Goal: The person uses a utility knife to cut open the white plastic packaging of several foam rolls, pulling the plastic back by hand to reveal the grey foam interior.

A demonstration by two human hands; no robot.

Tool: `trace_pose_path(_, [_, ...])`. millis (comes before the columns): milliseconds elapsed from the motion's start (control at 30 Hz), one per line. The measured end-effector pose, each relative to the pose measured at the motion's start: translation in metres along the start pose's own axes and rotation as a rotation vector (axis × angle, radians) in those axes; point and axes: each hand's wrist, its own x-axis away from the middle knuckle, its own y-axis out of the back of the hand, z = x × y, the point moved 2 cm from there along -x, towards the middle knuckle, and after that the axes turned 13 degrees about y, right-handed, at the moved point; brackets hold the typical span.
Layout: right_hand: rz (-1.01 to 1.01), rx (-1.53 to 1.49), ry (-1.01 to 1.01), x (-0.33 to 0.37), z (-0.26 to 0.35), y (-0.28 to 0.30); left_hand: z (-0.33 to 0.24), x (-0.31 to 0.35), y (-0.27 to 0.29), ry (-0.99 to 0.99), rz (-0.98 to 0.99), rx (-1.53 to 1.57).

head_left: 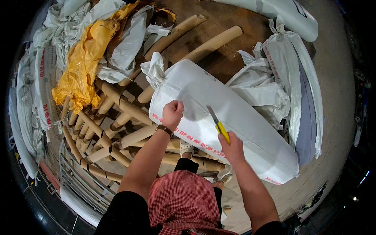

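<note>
One white-wrapped roll (pixel 243 113) under my left hand (pixel 172 114) and right hand (pixel 232 148); red lettering (pixel 196 140) along its near edge, dark print on far side too small. Cardboard tubes (pixel 132 108) left, overlapping, uncountable. One yellow wrapper (pixel 88 53) beyond left hand, which is fisted, pinch unclear. One yellow cutter (pixel 222 130), gripped in right hand, blade out.

White wrapped roll (pixel 239 124), upper-left end twisted, lying diagonally; yellow-handled knife (pixel 221 129) above it, blade exposed, tilted.
</note>
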Motion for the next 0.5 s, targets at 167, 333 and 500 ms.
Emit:
trace_pose_path(167, [0.010, -0.055, -0.001, -0.043, 0.032, 0.006, -0.009, 0.001, 0.015, -0.264, -0.284, -0.799])
trace_pose_path(333, [-0.026, -0.238, -0.198, -0.040, 0.027, 0.003, -0.026, -0.026, 0.006, 0.116, -0.260, -0.851])
trace_pose_path(500, [-0.036, -0.342, -0.341, -0.028, -0.001, -0.008, -0.047, -0.056, -0.005, 0.226, -0.345, -0.931])
